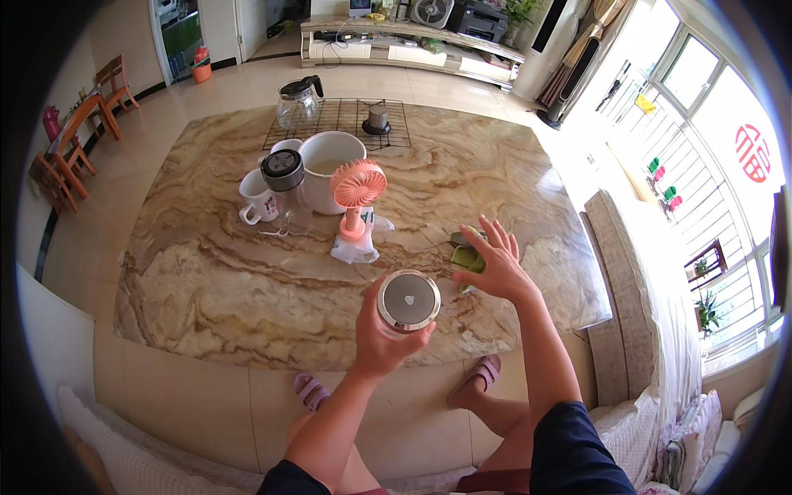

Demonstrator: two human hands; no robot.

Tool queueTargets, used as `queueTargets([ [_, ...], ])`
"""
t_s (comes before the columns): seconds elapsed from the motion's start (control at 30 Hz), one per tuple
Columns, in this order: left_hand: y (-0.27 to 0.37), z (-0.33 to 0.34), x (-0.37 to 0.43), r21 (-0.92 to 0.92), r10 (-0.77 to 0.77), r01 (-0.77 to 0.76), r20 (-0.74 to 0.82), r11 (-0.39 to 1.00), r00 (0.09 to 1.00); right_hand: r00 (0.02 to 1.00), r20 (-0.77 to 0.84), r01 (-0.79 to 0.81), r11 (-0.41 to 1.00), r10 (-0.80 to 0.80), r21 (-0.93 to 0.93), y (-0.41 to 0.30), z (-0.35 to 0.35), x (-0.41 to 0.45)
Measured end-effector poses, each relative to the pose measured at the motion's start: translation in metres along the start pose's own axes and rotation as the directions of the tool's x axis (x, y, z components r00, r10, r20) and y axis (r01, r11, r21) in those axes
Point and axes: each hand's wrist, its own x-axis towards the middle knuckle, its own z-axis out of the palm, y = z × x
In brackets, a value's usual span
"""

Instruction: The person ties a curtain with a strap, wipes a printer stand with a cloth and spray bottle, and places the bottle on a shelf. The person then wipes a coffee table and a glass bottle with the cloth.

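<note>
My left hand [387, 346] grips an upright cup or jar with a silver-rimmed grey lid [408, 301], above the near edge of the marble-patterned table [247, 309]. What the vessel holds is hidden under the lid. My right hand [498, 263] hovers with fingers spread over some green items [467, 258], possibly cloths or packets, which it partly covers. Whether it touches them I cannot tell. A pink handheld fan [357, 189] stands on a crumpled plastic bag [356, 250] left of the vessel.
Behind the fan stand a white pot [328, 151], a clear bottle with a black lid [284, 170] and a white mug [257, 195]. A glass jug [298, 105] and a small grey container [377, 117] rest by a wire rack [346, 124]. A sofa [625, 297] borders the right side.
</note>
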Motion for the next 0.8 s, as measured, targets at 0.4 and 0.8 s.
queueTargets([
  [0.4, 0.02, 0.004, -0.054, 0.318, 0.209, -0.223, 0.078, 0.921, 0.975, 0.923, -0.324, -0.099, 0.941, 0.209, 0.324, -0.057, 0.065, -0.16],
  [0.8, 0.078, 0.053, -0.189, 0.707, 0.093, -0.276, 0.287, 0.651, 0.953, 0.868, -0.485, 0.261, 0.928, -0.106, 0.265, -0.174, -0.027, -0.264],
])
